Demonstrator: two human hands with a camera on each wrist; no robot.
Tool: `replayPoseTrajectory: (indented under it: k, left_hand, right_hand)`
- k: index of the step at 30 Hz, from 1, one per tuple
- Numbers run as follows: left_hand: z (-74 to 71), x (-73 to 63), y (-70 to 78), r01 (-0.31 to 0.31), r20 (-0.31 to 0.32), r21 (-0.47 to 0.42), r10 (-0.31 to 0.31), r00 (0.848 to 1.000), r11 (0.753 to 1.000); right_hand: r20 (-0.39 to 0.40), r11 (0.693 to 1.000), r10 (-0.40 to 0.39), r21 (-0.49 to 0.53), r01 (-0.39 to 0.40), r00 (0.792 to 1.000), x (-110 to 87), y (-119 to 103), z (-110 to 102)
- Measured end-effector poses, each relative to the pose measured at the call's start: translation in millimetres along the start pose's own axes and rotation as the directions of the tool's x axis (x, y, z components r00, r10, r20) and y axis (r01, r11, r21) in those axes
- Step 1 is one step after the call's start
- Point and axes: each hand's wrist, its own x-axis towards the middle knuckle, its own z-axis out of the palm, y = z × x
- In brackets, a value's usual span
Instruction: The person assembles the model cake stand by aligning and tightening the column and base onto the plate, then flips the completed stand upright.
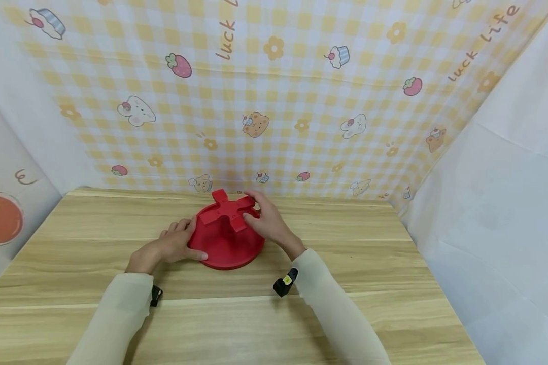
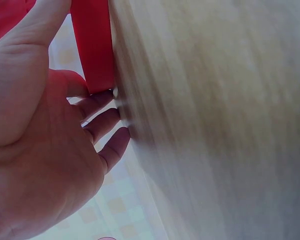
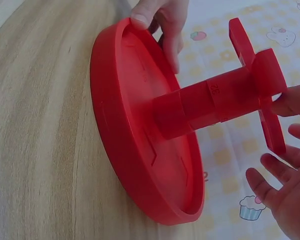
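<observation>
A red plastic stand stands on the table, made of a round base [image 1: 228, 252] with a raised rim, a central column [image 3: 197, 109] and a four-armed cross top [image 1: 228, 209]. At the base's left side, my left hand [image 1: 175, 244] holds the rim, thumb over the near edge and fingers along the outside. The left wrist view shows the fingers of that hand beside the red rim [image 2: 94, 50], close to the tabletop. My right hand [image 1: 268, 221] holds the right side of the cross, its thumb and forefinger at two of the arms, the other fingers spread loosely below.
The wood-grain table [image 1: 347, 284] extends around the stand. Behind it hangs a yellow checked cloth [image 1: 301, 91] with cartoon prints, and a white sheet [image 1: 493, 203] closes off the right. Each wrist carries a small black camera [image 1: 283, 284].
</observation>
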Motion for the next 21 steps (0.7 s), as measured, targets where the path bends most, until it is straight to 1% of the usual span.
replayPoseTrajectory:
  k: [3, 13, 18, 21]
  left_hand:
    - [0.1, 0.2, -0.8, -0.002, 0.000, 0.002, 0.002, 1.000, 1.000]
    - [-0.5, 0.9, -2.2, 0.004, 0.001, 0.000, -0.004, 1.000, 1.000]
    - [-0.5, 0.8, -1.8, 0.004, 0.006, -0.003, -0.004, 1.000, 1.000]
    - [-0.1, 0.7, -2.2, 0.002, 0.005, 0.001, -0.002, 1.000, 1.000]
  right_hand:
    - [0.017, 1.000, 0.000, -0.009, 0.000, 1.000, -0.3, -1.5, -0.2]
    - [-0.013, 0.995, 0.009, -0.100, -0.011, 1.000, -1.7, -4.4, 0.8]
    - [-0.008, 0.980, -0.031, -0.197, 0.029, 0.999, 1.5, -4.2, 2.7]
    - [0.012, 0.967, -0.053, -0.248, 0.054, 0.999, 3.6, -4.0, 3.2]
